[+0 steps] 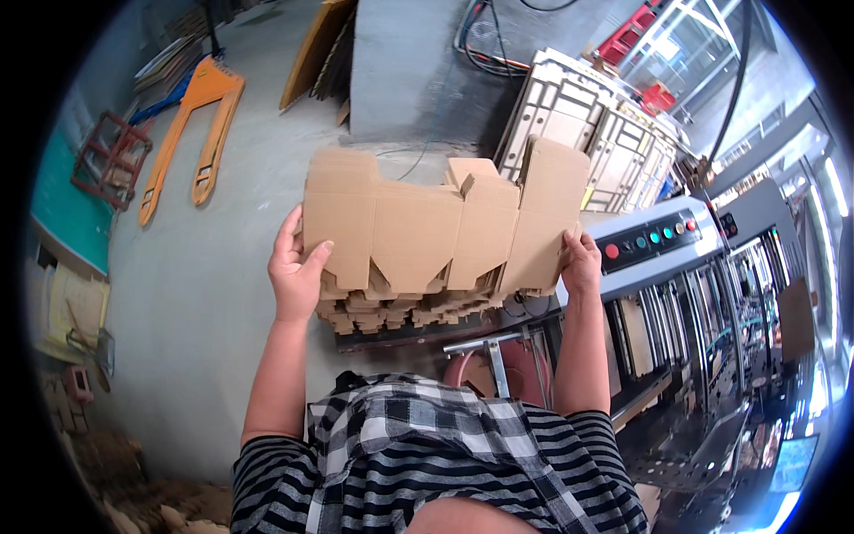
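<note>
Between my two hands is a flat die-cut cardboard box blank (416, 233), brown, with creased panels and cut flaps along its upper and lower edges. My left hand (298, 265) grips its left end, the thumb on the face toward me and the fingers behind. At the right end my right hand (578, 260) pinches the edge the same way. Just below and behind the blank lies a stack of similar cardboard blanks (391, 317); the held blank hides much of it. Whether it touches the stack I cannot tell.
A machine with a button panel (656, 235) stands close on my right. An orange pallet jack (191, 133) sits on the floor at far left. Patterned wooden boards (569, 107) lean at the back right. A pink bin (525, 369) is near my right forearm.
</note>
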Motion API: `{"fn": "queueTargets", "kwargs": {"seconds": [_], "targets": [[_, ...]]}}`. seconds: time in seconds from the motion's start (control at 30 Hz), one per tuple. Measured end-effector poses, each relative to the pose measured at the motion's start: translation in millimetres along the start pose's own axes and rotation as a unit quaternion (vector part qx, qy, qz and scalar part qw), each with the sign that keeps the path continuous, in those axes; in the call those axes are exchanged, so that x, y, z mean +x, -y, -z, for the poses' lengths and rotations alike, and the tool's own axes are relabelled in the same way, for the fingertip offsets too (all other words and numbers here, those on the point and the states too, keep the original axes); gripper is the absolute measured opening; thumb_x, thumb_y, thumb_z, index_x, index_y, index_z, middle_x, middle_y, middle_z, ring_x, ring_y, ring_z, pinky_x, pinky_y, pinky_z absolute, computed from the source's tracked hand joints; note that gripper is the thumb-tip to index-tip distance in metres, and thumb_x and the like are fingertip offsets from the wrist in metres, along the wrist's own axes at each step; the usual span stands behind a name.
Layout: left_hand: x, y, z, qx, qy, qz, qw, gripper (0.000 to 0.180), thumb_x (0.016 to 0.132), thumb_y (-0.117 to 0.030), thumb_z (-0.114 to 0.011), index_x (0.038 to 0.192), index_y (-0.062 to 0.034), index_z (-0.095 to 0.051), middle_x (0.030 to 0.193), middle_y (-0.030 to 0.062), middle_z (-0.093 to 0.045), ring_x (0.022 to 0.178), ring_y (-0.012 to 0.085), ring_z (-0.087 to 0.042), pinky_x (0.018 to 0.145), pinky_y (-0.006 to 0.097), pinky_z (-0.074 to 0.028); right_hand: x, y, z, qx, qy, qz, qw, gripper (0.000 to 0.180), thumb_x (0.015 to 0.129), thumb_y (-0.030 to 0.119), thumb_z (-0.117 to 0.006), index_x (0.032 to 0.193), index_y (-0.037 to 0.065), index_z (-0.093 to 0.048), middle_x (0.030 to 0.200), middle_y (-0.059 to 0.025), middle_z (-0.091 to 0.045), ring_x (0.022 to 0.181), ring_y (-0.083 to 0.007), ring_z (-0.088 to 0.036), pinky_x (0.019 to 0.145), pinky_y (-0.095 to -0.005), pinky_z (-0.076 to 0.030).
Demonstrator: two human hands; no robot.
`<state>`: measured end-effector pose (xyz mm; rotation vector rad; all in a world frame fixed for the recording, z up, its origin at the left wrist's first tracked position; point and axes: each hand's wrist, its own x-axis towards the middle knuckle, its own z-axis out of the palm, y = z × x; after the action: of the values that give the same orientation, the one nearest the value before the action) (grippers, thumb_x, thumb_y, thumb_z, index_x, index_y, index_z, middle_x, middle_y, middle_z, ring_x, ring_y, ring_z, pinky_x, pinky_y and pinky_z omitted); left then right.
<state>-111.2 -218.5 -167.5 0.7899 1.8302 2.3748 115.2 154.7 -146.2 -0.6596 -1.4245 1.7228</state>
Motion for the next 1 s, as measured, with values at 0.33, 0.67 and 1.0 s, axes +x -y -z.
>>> {"fn": "queueTargets", "kwargs": {"seconds": [0.33,0.67,1.0], "targets": [[17.9,-19.3,-59.1,-0.075,0.116,-0.074,0.988,0.068,0.081,0.010,-0.060,0.141,0.0035,-0.029,0.133,0.0136,-0.046,0.115,0.0185,-0.053,0.097,0.031,-0.044,-52.8,51.6,83.0,0.095,0.023,0.113,0.989,0.037,0.084,0.008,-0.064,0.119,0.000,-0.054,0.110,-0.0084,-0.062,0.103,-0.0177,-0.058,0.092,-0.0332,-0.044],[-1.4,-2.1,-113.9,-0.085,0.194,-0.026,0.977,0.050,0.074,0.014,-0.065,0.119,-0.0013,-0.050,0.103,0.0042,-0.061,0.096,0.0127,-0.058,0.087,0.027,-0.047,-99.9,71.3,159.0,0.100,-0.014,0.165,0.981,0.039,0.078,-0.004,-0.058,0.117,0.000,-0.051,0.109,-0.0081,-0.061,0.102,-0.0181,-0.058,0.091,-0.0323,-0.044],[36.9,-8.3,-9.8,0.009,0.047,-0.007,0.999,0.042,0.075,0.012,-0.061,0.113,-0.0006,-0.048,0.104,0.0051,-0.058,0.100,0.0145,-0.057,0.089,0.029,-0.046,-36.6,34.3,21.9,0.055,0.087,0.125,0.987,0.034,0.074,-0.008,-0.054,0.107,-0.001,-0.058,0.097,-0.0046,-0.064,0.088,-0.0140,-0.061,0.080,-0.0275,-0.048]]}}
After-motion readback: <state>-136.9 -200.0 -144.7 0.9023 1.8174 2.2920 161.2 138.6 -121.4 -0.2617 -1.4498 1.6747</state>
